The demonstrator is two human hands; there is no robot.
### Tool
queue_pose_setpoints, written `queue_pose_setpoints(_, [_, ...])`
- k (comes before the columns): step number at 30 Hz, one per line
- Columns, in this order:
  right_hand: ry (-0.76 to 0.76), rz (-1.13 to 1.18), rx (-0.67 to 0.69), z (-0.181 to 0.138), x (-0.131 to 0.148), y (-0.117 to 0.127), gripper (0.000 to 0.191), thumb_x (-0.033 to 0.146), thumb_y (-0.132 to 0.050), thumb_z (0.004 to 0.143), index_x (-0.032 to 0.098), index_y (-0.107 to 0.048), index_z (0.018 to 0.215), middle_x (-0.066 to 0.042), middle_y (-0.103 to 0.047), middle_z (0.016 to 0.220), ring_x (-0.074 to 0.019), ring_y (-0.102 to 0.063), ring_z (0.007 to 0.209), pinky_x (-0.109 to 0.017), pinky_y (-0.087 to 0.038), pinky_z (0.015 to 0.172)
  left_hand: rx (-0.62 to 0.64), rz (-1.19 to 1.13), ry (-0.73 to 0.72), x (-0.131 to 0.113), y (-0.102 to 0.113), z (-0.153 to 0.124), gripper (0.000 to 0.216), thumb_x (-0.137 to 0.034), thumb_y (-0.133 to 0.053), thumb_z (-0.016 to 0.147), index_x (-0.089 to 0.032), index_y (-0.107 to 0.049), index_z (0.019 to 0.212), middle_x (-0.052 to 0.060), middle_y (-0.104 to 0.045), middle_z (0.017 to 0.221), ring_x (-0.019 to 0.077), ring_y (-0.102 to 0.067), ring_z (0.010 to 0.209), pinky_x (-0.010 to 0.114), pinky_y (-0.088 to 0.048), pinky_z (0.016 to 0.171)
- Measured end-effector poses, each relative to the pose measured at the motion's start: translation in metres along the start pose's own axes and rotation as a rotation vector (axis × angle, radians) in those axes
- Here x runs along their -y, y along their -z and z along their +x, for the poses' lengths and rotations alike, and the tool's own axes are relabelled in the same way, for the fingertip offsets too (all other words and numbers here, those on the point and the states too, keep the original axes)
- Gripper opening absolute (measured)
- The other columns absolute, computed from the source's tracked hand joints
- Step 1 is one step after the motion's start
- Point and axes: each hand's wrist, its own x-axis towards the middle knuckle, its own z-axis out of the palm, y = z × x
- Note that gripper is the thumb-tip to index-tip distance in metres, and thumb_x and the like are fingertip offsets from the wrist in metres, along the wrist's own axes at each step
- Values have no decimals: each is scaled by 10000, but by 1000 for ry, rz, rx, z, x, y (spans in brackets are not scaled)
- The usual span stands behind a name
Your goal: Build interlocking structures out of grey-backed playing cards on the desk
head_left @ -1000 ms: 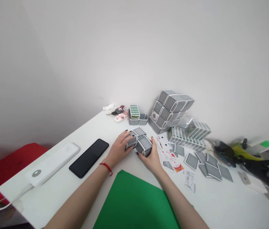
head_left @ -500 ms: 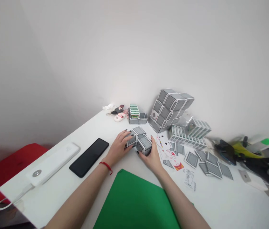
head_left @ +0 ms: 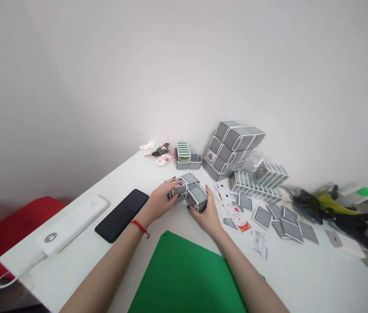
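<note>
A block of grey-backed playing cards folded into joined cubes (head_left: 197, 194) lies on the white table between my hands. My left hand (head_left: 162, 199), with a red string bracelet (head_left: 140, 226) at the wrist, is closed around its left side, fingers over the top and thumb at the near side. On the right, my right hand (head_left: 207, 214) grips the nearest cube, thumb in front and fingers along the far right side, partly hidden. Loose face-up cards (head_left: 225, 194) lie just beyond my right hand. Behind stands a tilted stack of similar card cubes (head_left: 232, 145).
A black phone (head_left: 122, 216) and white power strip (head_left: 73, 221) lie left. Card boxes (head_left: 255, 187) and face-down cards (head_left: 288, 224) spread right. Near the wall are a small card tray (head_left: 189, 164) and keys with a charm (head_left: 162, 156). A green sheet (head_left: 184, 278) lies in front.
My left hand has shifted slightly left, its fingers a little further along the left cube. The right hand and the card block look nearly unchanged.
</note>
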Motion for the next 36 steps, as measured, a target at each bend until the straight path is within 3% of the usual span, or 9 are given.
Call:
queue_pose_setpoints(9, [5,-7,-1,0,-1,-1,901,328,-659,654,168,-166,1392,-157,-340,1375,-296,-323,1285,-461,-307,1035,0,52,-34,-3,0,-2,312,-118,-425,819,-200,-512,1108,83,-543,1258,222,-425,1246,444,-396,1018])
queue_pose_setpoints(17, [-16,9,1,0,-2,-2,894,321,-659,654,173,-172,1389,-147,-368,1345,-292,-336,1274,-451,-323,1024,129,316,-197,-13,2,7,366,-156,-511,786,-255,-539,1137,113,-490,1239,278,-443,1181,483,-406,967])
queue_pose_setpoints(23, [-13,10,6,0,0,-1,884,320,-653,653,179,-181,1387,-142,-386,1325,-297,-351,1263,-450,-339,1011,99,428,-192,-11,-6,11,284,-183,-493,821,-263,-575,1081,111,-519,1170,271,-469,1130,472,-441,899])
queue_pose_setpoints(29, [-25,14,12,1,2,-1,881,337,-656,651,174,-188,1380,-145,-393,1316,-298,-359,1256,-447,-348,1005,8,411,-194,-3,-17,6,232,-232,-506,833,-263,-593,1046,98,-547,1155,267,-458,1158,474,-416,925])
queue_pose_setpoints(36, [-13,5,10,1,1,-1,871,322,-653,649,171,-200,1377,-145,-404,1310,-302,-374,1244,-452,-355,997,62,425,-240,-8,-4,15,233,-210,-510,821,-269,-601,1027,93,-552,1156,248,-506,1094,498,-373,963])
